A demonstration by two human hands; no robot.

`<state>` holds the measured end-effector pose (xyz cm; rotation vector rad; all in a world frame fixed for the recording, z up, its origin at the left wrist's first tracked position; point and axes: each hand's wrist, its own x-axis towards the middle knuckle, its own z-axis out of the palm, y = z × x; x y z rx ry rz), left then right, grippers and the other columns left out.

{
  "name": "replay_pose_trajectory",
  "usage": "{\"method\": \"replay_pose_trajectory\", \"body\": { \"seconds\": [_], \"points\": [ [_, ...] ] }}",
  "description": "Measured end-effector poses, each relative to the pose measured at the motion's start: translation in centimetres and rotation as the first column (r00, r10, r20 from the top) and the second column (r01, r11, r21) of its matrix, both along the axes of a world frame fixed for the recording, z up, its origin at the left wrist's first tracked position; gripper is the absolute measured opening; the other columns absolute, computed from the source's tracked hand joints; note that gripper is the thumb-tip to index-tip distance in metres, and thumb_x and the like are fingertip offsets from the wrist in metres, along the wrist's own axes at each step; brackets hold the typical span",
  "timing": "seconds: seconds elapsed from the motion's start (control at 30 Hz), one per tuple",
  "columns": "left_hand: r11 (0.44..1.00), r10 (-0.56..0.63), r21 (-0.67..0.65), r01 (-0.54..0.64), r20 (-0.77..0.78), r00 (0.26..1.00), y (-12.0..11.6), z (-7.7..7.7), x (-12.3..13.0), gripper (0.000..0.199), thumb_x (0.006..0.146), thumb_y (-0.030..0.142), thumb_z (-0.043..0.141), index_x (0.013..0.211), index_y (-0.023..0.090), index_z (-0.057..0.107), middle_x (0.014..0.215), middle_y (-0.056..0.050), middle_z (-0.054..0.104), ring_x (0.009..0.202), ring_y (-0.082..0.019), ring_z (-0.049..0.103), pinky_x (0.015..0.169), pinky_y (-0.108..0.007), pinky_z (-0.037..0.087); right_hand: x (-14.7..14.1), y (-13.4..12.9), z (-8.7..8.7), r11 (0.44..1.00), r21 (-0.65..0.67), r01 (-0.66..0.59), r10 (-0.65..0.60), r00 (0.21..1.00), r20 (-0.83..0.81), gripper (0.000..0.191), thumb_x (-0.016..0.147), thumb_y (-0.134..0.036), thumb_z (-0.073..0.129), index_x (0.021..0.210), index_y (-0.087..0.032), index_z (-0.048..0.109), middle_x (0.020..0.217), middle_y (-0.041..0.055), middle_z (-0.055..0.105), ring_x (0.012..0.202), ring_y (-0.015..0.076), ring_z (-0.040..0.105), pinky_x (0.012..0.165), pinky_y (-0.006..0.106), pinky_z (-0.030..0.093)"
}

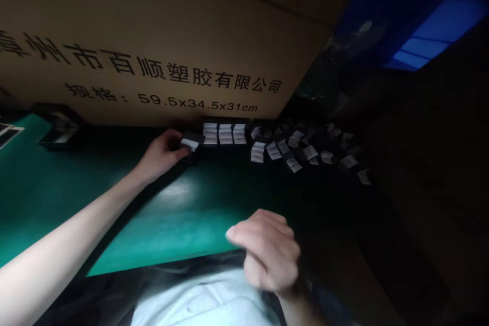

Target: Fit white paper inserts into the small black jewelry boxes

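Observation:
My left hand (164, 153) reaches to the back of the green table. Its thumb and fingers are closed on a small black jewelry box (193, 138) with a white lining. Just right of it, a row of 3 similar black boxes (225, 134) stands open against the large carton, their white insides showing. My right hand (269, 252) is curled like a fist above the table's front edge, apart from the boxes. Its inner side is hidden, so whether anything is in it cannot be seen.
The large printed carton (133, 15) forms a wall behind the table (164, 229). Several more small open boxes (294, 164) lie loosely at the right, partly in shadow. A larger dark open box (59, 130) stands at the far left, near a flat printed piece (8, 133).

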<state>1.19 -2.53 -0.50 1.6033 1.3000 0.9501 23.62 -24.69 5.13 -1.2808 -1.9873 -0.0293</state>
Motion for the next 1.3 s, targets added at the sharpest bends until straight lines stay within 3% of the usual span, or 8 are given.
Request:
{"method": "replay_pose_trajectory", "body": {
  "seconds": [0.07, 0.17, 0.3, 0.47, 0.67, 1.0, 1.13, 1.3],
  "points": [
    [1.000, -0.007, -0.008, 0.006, -0.022, 1.000, 0.0, 0.3, 0.0, 0.028, 0.078, 0.033, 0.072, 0.098, 0.020, 0.059, 0.098, -0.003, 0.072, 0.093, -0.023, 0.069, 0.085, -0.035, 0.055, 1.7, 0.4, -1.1, 0.997, 0.058, 0.056, -0.048, 0.989, -0.139, 0.041, 0.085, -0.001, 0.043, 0.096, -0.027, 0.072, 0.072, 0.0009, 0.072, 0.060, 0.0177, 0.071, 0.053, 0.032, 0.060],
    [1.000, -0.018, -0.024, 0.017, -0.047, 0.999, -0.1, 0.7, 0.0, 0.026, 0.080, 0.032, 0.071, 0.100, 0.020, 0.059, 0.097, -0.001, 0.072, 0.092, -0.022, 0.067, 0.082, -0.032, 0.054, 5.5, -1.1, -3.5, 0.955, -0.040, 0.293, -0.296, 0.941, -0.162, 0.038, 0.085, -0.001, 0.043, 0.088, -0.026, 0.072, 0.071, 0.0009, 0.073, 0.060, 0.0180, 0.072, 0.055, 0.030, 0.061],
    [1.000, -0.018, -0.022, 0.017, -0.062, 0.998, 0.1, 0.6, 0.0, 0.025, 0.082, 0.034, 0.072, 0.099, 0.021, 0.058, 0.095, 0.000, 0.071, 0.090, -0.022, 0.066, 0.079, -0.032, 0.053, 10.5, -3.7, -5.4, 0.766, -0.083, 0.637, -0.640, 0.744, -0.191, 0.030, 0.084, -0.009, 0.048, 0.083, -0.025, 0.073, 0.076, 0.0022, 0.075, 0.061, 0.0203, 0.073, 0.057, 0.032, 0.062],
    [0.999, -0.005, -0.043, 0.004, -0.034, 0.999, 0.4, 0.2, 0.1, 0.023, 0.080, 0.027, 0.072, 0.096, 0.023, 0.057, 0.095, 0.001, 0.070, 0.094, -0.023, 0.067, 0.083, -0.033, 0.052, 15.3, -3.0, -5.2, 0.621, -0.118, 0.775, -0.780, 0.594, -0.198, 0.024, 0.080, -0.018, 0.049, 0.082, -0.021, 0.073, 0.077, 0.0060, 0.076, 0.065, 0.0222, 0.074, 0.062, 0.032, 0.060],
    [0.999, -0.022, -0.048, 0.021, -0.018, 1.000, 0.7, -0.3, -0.3, 0.027, 0.079, 0.029, 0.071, 0.101, 0.022, 0.057, 0.099, 0.000, 0.070, 0.094, -0.022, 0.067, 0.084, -0.033, 0.051, 18.9, -0.7, -5.8, 0.584, -0.240, 0.775, -0.811, 0.549, -0.201, 0.027, 0.079, -0.025, 0.050, 0.089, -0.019, 0.074, 0.087, 0.0095, 0.077, 0.080, 0.0235, 0.075, 0.072, 0.034, 0.058],
    [0.999, 0.009, -0.053, -0.012, -0.060, 0.998, 1.1, -0.7, -0.3, 0.037, 0.072, 0.040, 0.073, 0.101, 0.025, 0.055, 0.095, -0.001, 0.070, 0.089, -0.024, 0.069, 0.076, -0.032, 0.053, 18.4, 0.0, -6.5, 0.564, -0.158, 0.810, -0.825, 0.551, -0.122, 0.026, 0.083, -0.024, 0.049, 0.087, -0.018, 0.074, 0.091, 0.0108, 0.075, 0.085, 0.0237, 0.071, 0.077, 0.034, 0.054],
    [0.998, 0.018, -0.065, -0.020, -0.024, 1.000, 1.0, -0.6, -0.3, 0.052, 0.071, 0.040, 0.074, 0.119, 0.027, 0.058, 0.106, -0.003, 0.073, 0.100, -0.027, 0.070, 0.085, -0.036, 0.057, 18.6, -0.1, -6.2, 0.568, -0.174, 0.805, -0.823, 0.558, -0.107, 0.028, 0.084, -0.024, 0.047, 0.087, -0.018, 0.074, 0.092, 0.0108, 0.075, 0.085, 0.0231, 0.070, 0.076, 0.034, 0.053],
    [0.999, -0.006, -0.047, 0.005, -0.023, 1.000, 0.9, -0.5, -0.2, 0.060, 0.074, 0.038, 0.073, 0.132, 0.030, 0.060, 0.117, -0.003, 0.073, 0.108, -0.028, 0.070, 0.096, -0.040, 0.056, 20.7, 1.0, -5.4, 0.609, -0.347, 0.713, -0.775, 0.628, -0.070, 0.031, 0.084, -0.030, 0.049, 0.096, -0.019, 0.075, 0.101, 0.0115, 0.074, 0.084, 0.0223, 0.070, 0.073, 0.034, 0.055]
  ]
}}
